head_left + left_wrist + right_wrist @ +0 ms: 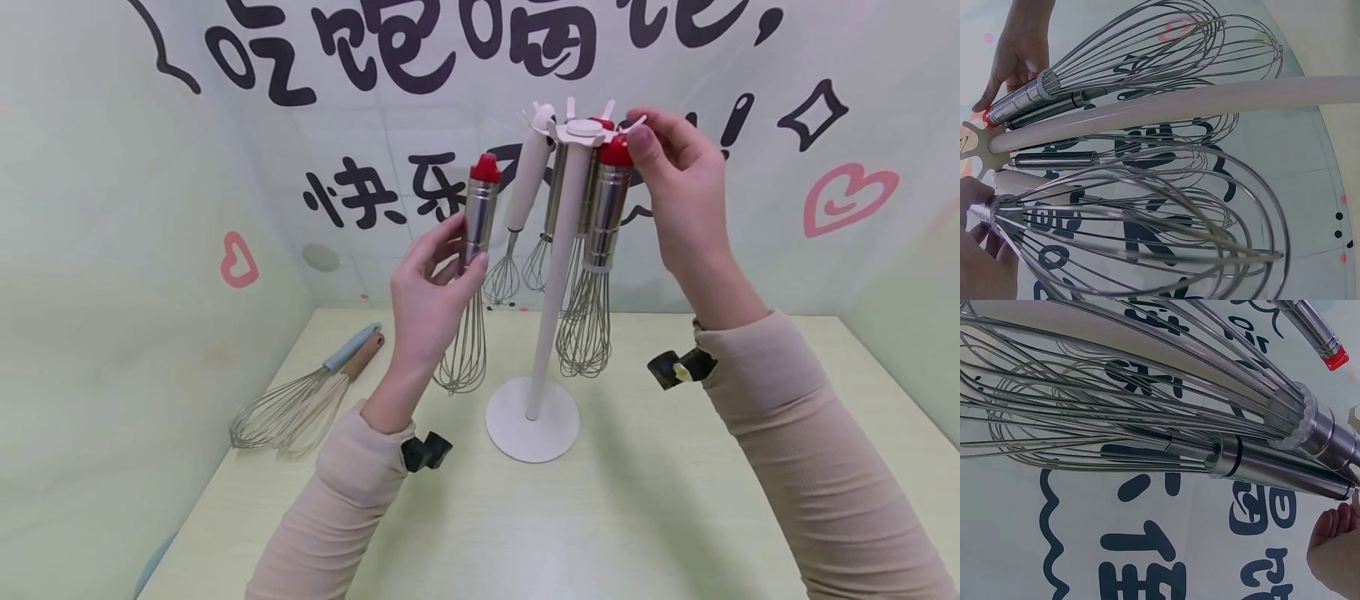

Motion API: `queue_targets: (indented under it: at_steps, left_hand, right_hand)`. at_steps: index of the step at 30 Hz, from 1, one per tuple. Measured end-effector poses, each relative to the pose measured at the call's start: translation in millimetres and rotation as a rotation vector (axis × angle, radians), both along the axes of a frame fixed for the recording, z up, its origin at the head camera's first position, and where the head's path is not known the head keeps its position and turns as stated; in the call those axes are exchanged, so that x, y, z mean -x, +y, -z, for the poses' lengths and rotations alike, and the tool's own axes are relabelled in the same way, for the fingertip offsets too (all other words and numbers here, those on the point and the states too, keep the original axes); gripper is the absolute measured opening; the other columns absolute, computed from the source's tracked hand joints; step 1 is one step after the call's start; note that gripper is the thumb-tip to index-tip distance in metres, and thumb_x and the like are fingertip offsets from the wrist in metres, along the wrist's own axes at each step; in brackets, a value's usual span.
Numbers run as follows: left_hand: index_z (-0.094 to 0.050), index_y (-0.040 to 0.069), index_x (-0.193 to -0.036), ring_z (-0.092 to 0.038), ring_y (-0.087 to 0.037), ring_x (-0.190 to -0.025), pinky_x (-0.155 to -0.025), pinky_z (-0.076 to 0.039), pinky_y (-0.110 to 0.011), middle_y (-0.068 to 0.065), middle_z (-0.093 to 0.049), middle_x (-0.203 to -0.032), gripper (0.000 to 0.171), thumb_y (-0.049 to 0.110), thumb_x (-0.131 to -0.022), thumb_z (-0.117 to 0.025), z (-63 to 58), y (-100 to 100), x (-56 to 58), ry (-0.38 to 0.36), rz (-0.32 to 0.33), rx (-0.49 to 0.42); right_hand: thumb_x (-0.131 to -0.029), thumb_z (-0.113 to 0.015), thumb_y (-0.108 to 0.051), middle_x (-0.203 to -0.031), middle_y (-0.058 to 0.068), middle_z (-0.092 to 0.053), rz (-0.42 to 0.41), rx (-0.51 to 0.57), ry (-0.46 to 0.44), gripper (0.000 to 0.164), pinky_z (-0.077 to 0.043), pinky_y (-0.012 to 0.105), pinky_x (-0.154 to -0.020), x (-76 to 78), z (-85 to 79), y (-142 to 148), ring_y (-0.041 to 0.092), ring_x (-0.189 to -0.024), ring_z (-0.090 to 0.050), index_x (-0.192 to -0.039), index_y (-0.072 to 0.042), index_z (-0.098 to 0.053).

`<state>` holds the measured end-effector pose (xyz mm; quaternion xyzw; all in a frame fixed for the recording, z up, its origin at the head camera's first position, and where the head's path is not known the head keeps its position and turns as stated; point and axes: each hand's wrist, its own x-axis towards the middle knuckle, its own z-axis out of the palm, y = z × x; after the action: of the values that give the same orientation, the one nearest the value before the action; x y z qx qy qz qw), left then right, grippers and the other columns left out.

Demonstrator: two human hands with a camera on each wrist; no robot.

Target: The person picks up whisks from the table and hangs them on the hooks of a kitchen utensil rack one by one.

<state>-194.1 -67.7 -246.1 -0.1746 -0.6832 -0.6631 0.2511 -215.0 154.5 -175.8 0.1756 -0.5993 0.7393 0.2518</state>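
Observation:
My left hand (431, 292) grips a steel-handled balloon whisk (477, 212) with a red end cap, upright and wires down, left of the white whisk stand (550, 333). At the top of that stand, my right hand (686, 187) pinches the red end of another steel whisk (609, 208), beside one of the hooks. This whisk's wires hang downward. A white-handled whisk (528, 179) and other steel-handled whisks, including a slim one (1054, 160), hang around the pole. In the right wrist view, a steel whisk (1272, 465) hangs behind the pinched one.
On the table (480, 533) at left lie a blue-handled whisk (351, 346) and a brown-handled whisk (363, 357), side by side. The stand's round base (532, 442) sits mid-table. Behind is a printed backdrop (247, 158) with dark lettering.

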Motion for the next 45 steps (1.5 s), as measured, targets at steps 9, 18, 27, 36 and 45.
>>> queue_targets:
  at_steps: [9, 18, 27, 36, 45]
  left_hand:
    - [-0.055, 0.001, -0.131, -0.06, -0.021, -0.11, -0.097, -0.051, -0.021, -0.015, -0.057, -0.127, 0.049, -0.001, -0.083, -0.067, -6.3, 4, 1.4, 0.025, 0.031, 0.001]
    - [-0.055, 0.0, -0.131, -0.061, -0.023, -0.11, -0.096, -0.052, -0.022, -0.016, -0.057, -0.128, 0.049, -0.002, -0.083, -0.067, -11.3, 9, 1.4, 0.045, 0.043, 0.001]
    - [-0.055, -0.002, -0.13, -0.061, -0.024, -0.11, -0.097, -0.052, -0.022, -0.017, -0.057, -0.127, 0.048, -0.003, -0.083, -0.066, -14.2, 13, 3.0, 0.067, 0.046, 0.002]
    - [-0.055, 0.0, -0.131, -0.061, -0.023, -0.11, -0.097, -0.052, -0.021, -0.017, -0.057, -0.125, 0.049, -0.001, -0.084, -0.067, -17.5, 15, 7.5, 0.073, 0.004, 0.001]
    - [-0.057, 0.0, -0.129, -0.06, -0.021, -0.107, -0.095, -0.053, -0.021, -0.017, -0.056, -0.12, 0.046, -0.001, -0.084, -0.067, -21.3, 19, 11.1, 0.124, -0.038, 0.022]
  right_hand:
    - [-0.082, -0.067, -0.02, -0.1, 0.003, -0.059, -0.109, 0.076, 0.02, 0.025, -0.046, 0.018, -0.084, 2.0, -1.1, 0, 0.015, -0.097, -0.05, -0.103, -0.008, -0.066]
    - [-0.092, -0.057, -0.005, -0.098, 0.004, -0.058, -0.132, 0.106, 0.032, 0.013, -0.046, 0.018, -0.082, 1.5, -1.2, -2, 0.015, -0.095, -0.05, -0.1, -0.009, -0.066]
    - [-0.091, -0.059, -0.003, -0.093, 0.002, -0.058, -0.121, 0.106, 0.057, 0.011, -0.047, 0.016, -0.08, 2.1, -0.3, -4, 0.014, -0.09, -0.051, -0.094, -0.01, -0.065]
    - [-0.089, -0.062, -0.004, -0.093, 0.003, -0.058, -0.082, 0.081, 0.039, 0.008, -0.048, 0.016, -0.08, -1.2, -1.3, -6, 0.014, -0.091, -0.052, -0.094, -0.01, -0.063]
    - [-0.089, -0.063, -0.005, -0.096, 0.003, -0.058, -0.063, 0.079, 0.005, 0.009, -0.048, 0.016, -0.08, -1.1, -1.4, -7, 0.014, -0.093, -0.051, -0.097, -0.009, -0.062]
